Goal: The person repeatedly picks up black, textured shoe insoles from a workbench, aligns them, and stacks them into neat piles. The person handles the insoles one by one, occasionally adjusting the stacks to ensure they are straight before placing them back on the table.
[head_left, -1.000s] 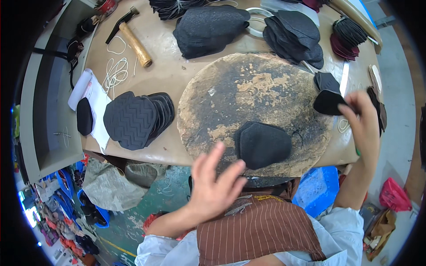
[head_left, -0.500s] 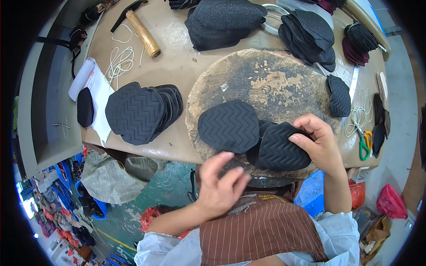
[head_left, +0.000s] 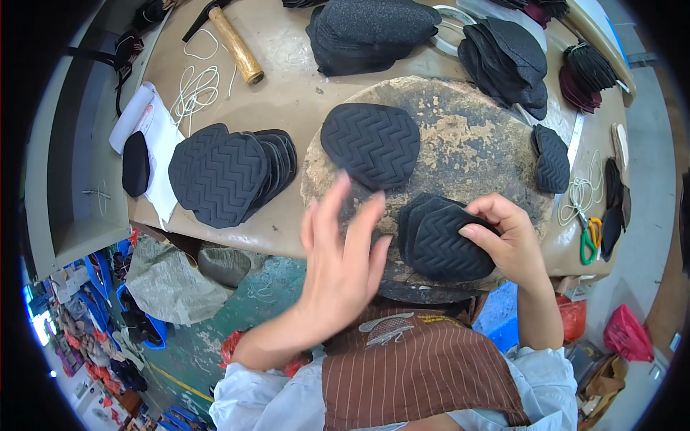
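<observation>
- Pinching the right edge of a black chevron-ridged piece (head_left: 454, 248), our right hand (head_left: 512, 243) has its thumb on top and its fingers bent at the rim.
- We see this piece near the front of a round wooden block (head_left: 467, 133), resting over other dark pieces (head_left: 407, 228) whose edges show at its left.
- Our left hand (head_left: 341, 255) is released and grasps nothing, its fingers spread and slightly blurred; the tips come up to the lower edge of a loose ridged piece (head_left: 370, 144), but we cannot tell whether they touch it.
- That loose piece lies flat, ridges up, on the upper left of the block.
- At the block's right edge we have a small ridged bundle (head_left: 551, 159), and beyond it white string (head_left: 583, 192) beside scissors (head_left: 591, 241) with green and orange handles.
- Left of the block, on our tan table (head_left: 287, 100), a fanned stack (head_left: 219, 176) of the same ridged pieces leans over; further left, a smooth black piece (head_left: 136, 164) lies on white paper (head_left: 164, 172).
- Behind these we find tangled cord (head_left: 195, 93) and a wooden-handled hammer (head_left: 237, 47).
- Along the far side sit two dark piles (head_left: 370, 36), the right one fanned.
- Below the table edge, we wear a brown striped apron (head_left: 424, 366).
</observation>
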`<state>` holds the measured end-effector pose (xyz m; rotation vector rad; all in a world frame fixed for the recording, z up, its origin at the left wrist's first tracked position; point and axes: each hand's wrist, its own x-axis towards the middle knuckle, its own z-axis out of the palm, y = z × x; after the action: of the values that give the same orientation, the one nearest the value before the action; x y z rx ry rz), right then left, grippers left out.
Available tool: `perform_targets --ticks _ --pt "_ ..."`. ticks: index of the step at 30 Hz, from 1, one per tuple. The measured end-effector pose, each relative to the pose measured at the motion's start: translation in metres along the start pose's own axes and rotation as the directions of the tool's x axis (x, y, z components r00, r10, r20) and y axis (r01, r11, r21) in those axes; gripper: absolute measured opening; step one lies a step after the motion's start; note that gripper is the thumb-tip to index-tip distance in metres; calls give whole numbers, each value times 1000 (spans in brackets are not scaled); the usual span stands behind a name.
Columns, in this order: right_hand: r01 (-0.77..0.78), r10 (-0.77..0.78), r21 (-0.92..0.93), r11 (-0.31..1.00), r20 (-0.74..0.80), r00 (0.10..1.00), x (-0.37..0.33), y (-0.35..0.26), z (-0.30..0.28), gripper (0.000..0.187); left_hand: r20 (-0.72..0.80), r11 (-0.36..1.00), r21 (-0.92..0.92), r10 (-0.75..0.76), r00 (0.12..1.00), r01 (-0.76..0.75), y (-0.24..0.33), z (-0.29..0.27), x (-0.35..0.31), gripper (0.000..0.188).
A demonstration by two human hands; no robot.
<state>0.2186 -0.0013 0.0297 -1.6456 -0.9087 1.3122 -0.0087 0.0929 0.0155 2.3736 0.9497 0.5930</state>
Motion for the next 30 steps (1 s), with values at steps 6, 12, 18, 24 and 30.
perform_targets --ticks 6,12,18,24,30 --pt "-18 19 -17 1000 24 1000 7 -1 5 15 -40 983 -106 148 988 -152 7 26 -80 30" --pt "-14 14 -68 998 1 1000 8 0 6 15 -9 985 -56 161 987 -161 11 27 -72 43" --pt "45 -55 -184 982 -47 997 7 -2 11 14 165 965 164 180 970 -207 11 35 -72 67" --pt "-29 8 -158 987 -132 991 8 -2 16 14 161 952 183 217 963 -245 11 34 -69 67" --pt "-102 83 -168 981 -117 990 17 -7 15 17 308 859 280 341 888 -428 19 23 -40 65"
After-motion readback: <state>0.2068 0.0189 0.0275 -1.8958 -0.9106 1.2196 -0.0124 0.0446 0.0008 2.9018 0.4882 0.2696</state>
